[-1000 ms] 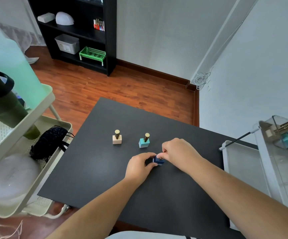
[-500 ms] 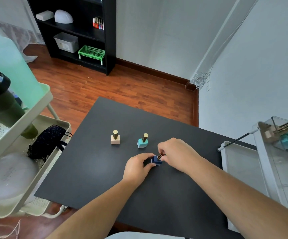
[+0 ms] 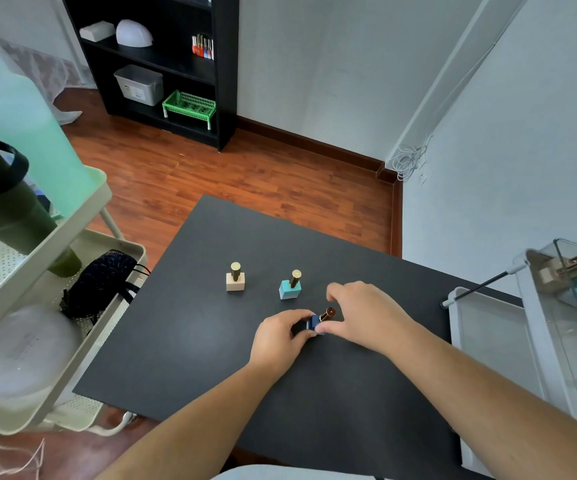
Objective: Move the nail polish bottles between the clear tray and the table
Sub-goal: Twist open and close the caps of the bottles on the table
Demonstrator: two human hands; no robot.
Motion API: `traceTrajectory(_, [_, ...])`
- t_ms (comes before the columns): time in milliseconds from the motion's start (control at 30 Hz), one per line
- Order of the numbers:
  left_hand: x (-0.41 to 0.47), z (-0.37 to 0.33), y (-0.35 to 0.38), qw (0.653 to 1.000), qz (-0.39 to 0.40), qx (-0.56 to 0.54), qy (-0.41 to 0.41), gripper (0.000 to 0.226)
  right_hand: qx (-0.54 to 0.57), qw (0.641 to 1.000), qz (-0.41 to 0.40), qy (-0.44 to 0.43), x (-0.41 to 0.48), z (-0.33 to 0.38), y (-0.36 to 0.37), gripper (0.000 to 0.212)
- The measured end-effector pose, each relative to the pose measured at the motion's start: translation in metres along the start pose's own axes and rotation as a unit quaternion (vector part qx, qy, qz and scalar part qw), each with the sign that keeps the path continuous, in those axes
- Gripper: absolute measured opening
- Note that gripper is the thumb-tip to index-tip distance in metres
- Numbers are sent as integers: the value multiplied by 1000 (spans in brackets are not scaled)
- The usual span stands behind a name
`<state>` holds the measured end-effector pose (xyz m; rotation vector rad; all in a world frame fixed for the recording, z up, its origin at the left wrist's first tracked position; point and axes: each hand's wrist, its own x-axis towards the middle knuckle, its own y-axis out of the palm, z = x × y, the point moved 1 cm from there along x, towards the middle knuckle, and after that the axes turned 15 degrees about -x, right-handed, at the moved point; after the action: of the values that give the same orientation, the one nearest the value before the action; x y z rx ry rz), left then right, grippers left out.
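**Blue bottle being pinched between two hands on the table**

Blue and squat, the bottle (image 3: 314, 322) is sitting low on the black table (image 3: 190, 341), just in front of the person, with its dark cap (image 3: 327, 313) tilting up and to the right. The left hand (image 3: 280, 337) is pinching the square base between thumb and fingertips. The right hand (image 3: 363, 317) is touching the base with its thumb from the other side, while its fingers are arching open over the cap without closing on it. Whether the base is resting flat or is slightly lifted is hard to tell behind the fingers.

It is looking like a small, rigid, probably glass piece: light enough for a two-finger grip, but hard, smooth and likely to slip or crack if dropped. The flat sides of the base are offering the surest hold; the narrow round cap is giving less purchase and could let the bottle swing.

Behind it, a teal bottle (image 3: 290, 288) is standing upright nearby, and a beige bottle (image 3: 235, 280) is standing further left, both apart from the hands. Any wide sweep of the right hand could be knocking the teal one over.

At the far right, the tray (image 3: 543, 268) is sitting well apart from the table's bottles, with more bottles lying inside it. A pale cart (image 3: 72, 216) is standing at the left.
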<state>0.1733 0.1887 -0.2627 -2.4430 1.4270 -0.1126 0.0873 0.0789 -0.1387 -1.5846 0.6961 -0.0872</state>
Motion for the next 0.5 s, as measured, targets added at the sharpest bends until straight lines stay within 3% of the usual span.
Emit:
traceTrajectory(133, [0, 1, 0, 1000, 0, -2, -5, 33, 12, 999, -1, -42, 3, 0, 5, 14])
traceTrajectory(300, [0, 1, 0, 1000, 4, -1, -12, 34, 21, 1000, -7, -22, 1, -3, 9, 35])
traceTrajectory(500, [0, 0, 1, 1000, -4, 6, -6, 34, 10, 995, -6, -98, 3, -6, 8, 22])
